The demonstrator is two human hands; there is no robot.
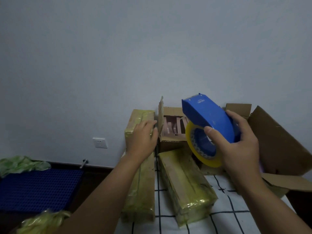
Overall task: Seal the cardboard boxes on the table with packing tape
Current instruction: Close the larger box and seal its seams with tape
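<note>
While the right arm reached up from the near right corner with its forearm bare, the right hand (236, 142) held a blue tape dispenser (209, 119) raised above the table, its cutter end pointing up and to the far left. The thumb lay across the near face of the dispenser and the fingers curled over its curved back, so the hand was closed firmly round it. A yellowish roll of packing tape (200, 156) sat on the dispenser's hub, hanging below and to the left of the thumb.

The left arm stretched forward from the near left, and the left hand (143, 135) lay palm down with fingers fairly straight on the far end of a long taped box (140, 183), its fingertips at the upright flap (161, 114) of a small open box (172, 130). Whether the fingertips touched that flap was unclear.

The small open box stood at the far middle against the grey wall (118, 56), with pinkish contents showing inside. A second long taped box (187, 186) lay just right of the first, on a white cloth with dark grid lines (222, 215). A large open cardboard box (278, 146) stood at the right behind the right hand, flaps spread.

To the left were a wall socket (100, 143), a blue perforated mat (37, 188) and crumpled greenish tape or film (20, 163).
</note>
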